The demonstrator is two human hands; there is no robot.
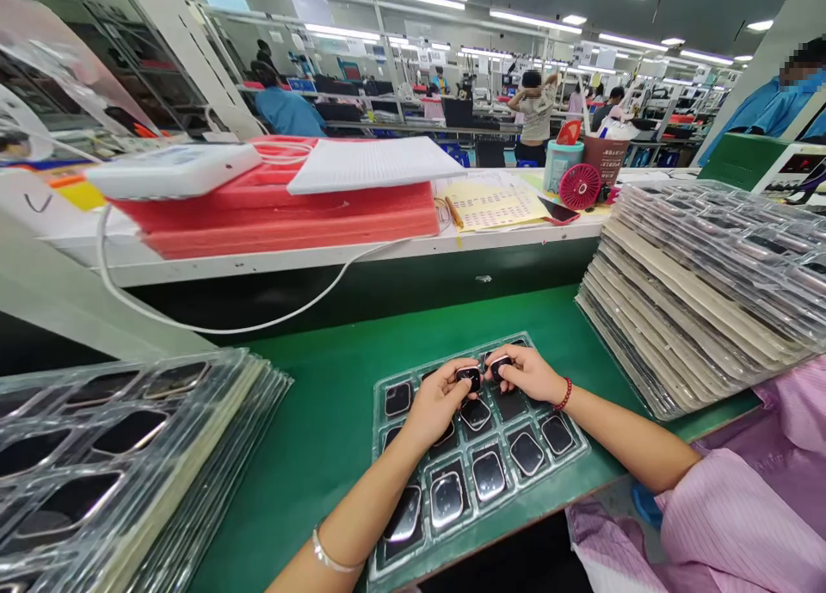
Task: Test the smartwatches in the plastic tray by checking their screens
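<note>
A clear plastic tray (pixel 465 509) with square pockets lies on the green bench mat, and smartwatch cases with dark glass faces sit in its pockets. Over the tray's far half, my left hand (pixel 440 397) pinches one watch case (pixel 469 376) between thumb and fingers. Just beside it, my right hand (pixel 526 373) grips a second watch case (pixel 501 367). The two cases are held close together with a small gap between them. Below the right hand, one pocket (pixel 511 404) shows only its dark bottom. My forearms cover part of the tray's left side.
A stack of filled trays (pixel 148 455) stands at the left, and a taller stack (pixel 697 292) at the right. Behind, a white shelf (pixel 490 243) carries red foam (pixel 290 219), papers, a pink fan (pixel 579 186) and cups. A white cable (pixel 258 328) hangs down. Other people work farther back.
</note>
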